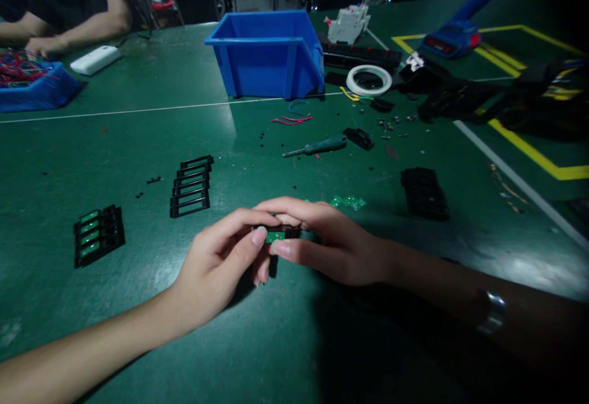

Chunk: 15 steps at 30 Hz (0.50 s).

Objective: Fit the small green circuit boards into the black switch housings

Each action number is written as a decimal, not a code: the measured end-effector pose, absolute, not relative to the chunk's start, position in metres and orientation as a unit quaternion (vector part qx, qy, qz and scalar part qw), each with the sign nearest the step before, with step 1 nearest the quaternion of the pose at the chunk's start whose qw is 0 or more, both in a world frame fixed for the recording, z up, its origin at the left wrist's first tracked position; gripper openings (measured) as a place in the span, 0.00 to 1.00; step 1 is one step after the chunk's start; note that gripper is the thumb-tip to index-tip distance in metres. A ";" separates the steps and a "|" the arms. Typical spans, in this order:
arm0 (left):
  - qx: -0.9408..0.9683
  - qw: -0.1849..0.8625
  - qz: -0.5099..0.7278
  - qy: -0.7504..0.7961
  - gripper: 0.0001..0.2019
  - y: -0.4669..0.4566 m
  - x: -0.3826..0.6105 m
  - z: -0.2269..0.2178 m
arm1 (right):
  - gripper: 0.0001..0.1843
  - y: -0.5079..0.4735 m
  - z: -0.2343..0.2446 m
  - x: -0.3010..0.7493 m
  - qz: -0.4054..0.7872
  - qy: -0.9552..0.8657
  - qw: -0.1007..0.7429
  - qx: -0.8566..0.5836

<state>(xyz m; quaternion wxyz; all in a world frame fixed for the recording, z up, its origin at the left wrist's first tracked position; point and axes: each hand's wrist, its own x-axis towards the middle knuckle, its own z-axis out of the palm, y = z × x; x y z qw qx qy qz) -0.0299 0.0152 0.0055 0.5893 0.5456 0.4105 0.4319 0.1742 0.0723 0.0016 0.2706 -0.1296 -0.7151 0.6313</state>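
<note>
My left hand [221, 263] and my right hand [331, 241] meet at the middle of the green table, both pinching a small black frame with a green circuit board [276, 236] in it. Their fingers are closed round the piece, which is mostly hidden. To the left lies a row of empty black frames [191, 186]. Further left sits a block of black frames fitted with green boards [97, 235]. Loose green boards [348, 202] lie just beyond my right hand.
A blue bin [267, 54] stands at the back centre. A screwdriver [317, 145], wire scraps [292, 120], a white tape roll [369, 80] and a black stack [423, 193] lie to the right. Another person's arm [78, 26] rests far left by a bin of wires [27, 85].
</note>
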 end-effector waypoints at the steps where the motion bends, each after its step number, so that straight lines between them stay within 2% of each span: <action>1: 0.545 0.590 0.433 0.410 0.10 0.015 -0.030 0.005 | 0.23 0.072 0.002 0.174 0.632 -0.715 0.270 -0.130; 15: 0.541 0.593 0.434 0.409 0.10 0.016 -0.029 0.006 | 0.23 0.073 0.004 0.174 0.640 -0.709 0.267 -0.128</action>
